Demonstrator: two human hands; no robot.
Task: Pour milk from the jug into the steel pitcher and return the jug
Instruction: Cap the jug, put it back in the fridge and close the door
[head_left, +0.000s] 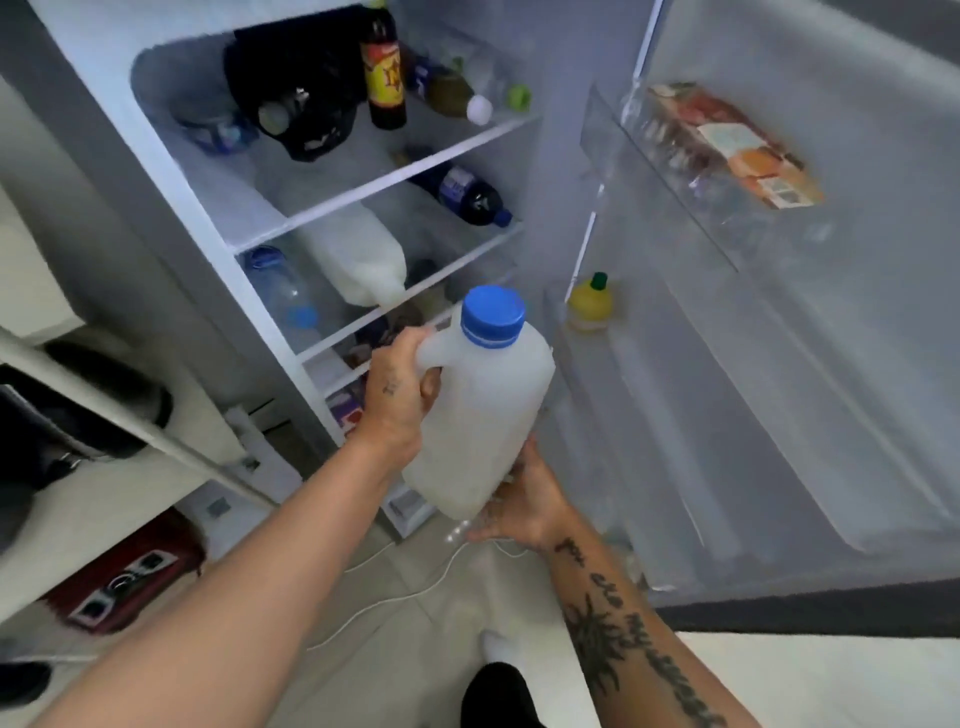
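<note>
The milk jug (483, 415) is translucent white plastic with a blue screw cap, held upright in front of the open fridge. My left hand (397, 395) grips its handle from the left side. Under the jug's base, my right hand (524, 501) cups and supports it from below. A little milk shows in the lower part of the jug. The steel pitcher is not in view.
The open fridge (550, 171) holds bottles on its shelves, and a second milk jug (358, 254) lies on its side on a middle shelf. The fridge door (779, 338) stands open at right with a yellow squeeze bottle (589, 306) in its rack. Shelving (130, 431) stands at left.
</note>
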